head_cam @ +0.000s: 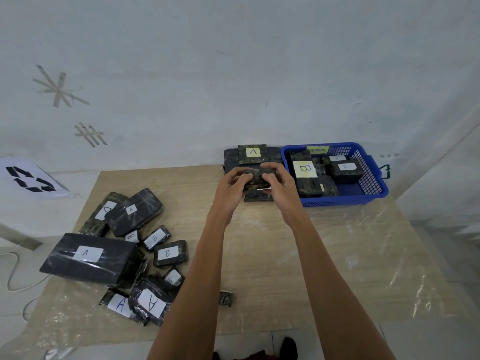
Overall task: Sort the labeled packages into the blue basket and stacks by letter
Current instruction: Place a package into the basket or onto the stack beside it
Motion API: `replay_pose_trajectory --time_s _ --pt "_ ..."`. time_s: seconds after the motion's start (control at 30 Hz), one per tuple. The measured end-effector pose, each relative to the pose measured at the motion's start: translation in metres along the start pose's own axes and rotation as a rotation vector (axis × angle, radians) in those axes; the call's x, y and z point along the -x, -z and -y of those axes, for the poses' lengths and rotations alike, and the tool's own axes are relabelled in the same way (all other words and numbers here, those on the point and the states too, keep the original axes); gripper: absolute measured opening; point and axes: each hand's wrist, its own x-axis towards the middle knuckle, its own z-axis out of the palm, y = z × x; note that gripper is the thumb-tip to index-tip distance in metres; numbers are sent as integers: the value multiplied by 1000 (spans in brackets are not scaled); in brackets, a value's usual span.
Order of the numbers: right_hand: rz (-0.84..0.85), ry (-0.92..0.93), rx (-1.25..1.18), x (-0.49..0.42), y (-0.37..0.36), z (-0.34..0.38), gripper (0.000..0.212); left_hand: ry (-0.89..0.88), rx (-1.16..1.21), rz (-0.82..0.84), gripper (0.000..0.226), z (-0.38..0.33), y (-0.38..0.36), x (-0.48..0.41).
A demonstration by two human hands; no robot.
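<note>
Both hands hold one small dark wrapped package (255, 179) above the table's far side; its label is hidden. My left hand (233, 184) grips its left end and my right hand (279, 181) grips its right end. Just behind stands a stack of dark packages (253, 154) whose top one carries a yellow A label. Another dark package (258, 197) lies on the table under my hands. To the right, the blue basket (374, 178) holds several packages marked B. A heap of unsorted packages (130, 250) labeled A, B and D lies at the table's left.
A tiny dark package (225, 298) lies alone near the front middle of the wooden table (324, 255). The wall rises directly behind the stack and basket. A white sheet with a recycling symbol (30, 179) sits off the table at left. A white cable (10, 274) lies on the floor.
</note>
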Motion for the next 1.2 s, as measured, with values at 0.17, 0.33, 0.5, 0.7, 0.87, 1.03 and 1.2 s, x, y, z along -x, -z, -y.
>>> replay_pose_trajectory --time_s 0.17,0.33,0.5,0.7,0.87,1.03,1.2 --pt "30 127 202 1 4 -8 32 16 -27 -63 23 7 3 -1" --pt "98 158 268 1 14 -10 38 22 0 -68 27 9 6 4" --pt "124 132 304 2 18 -13 55 -6 9 -64 19 8 7 4" --pt "162 141 293 3 17 -12 61 7 -6 -53 16 1 4 3" --pt "210 106 186 3 16 -11 50 -3 -22 -46 18 0 7 1" --pt "216 -62 20 6 15 0 20 65 15 -71 31 4 10 -3" --pt "168 -90 63 0 13 2 29 54 3 -71 36 10 9 -4"
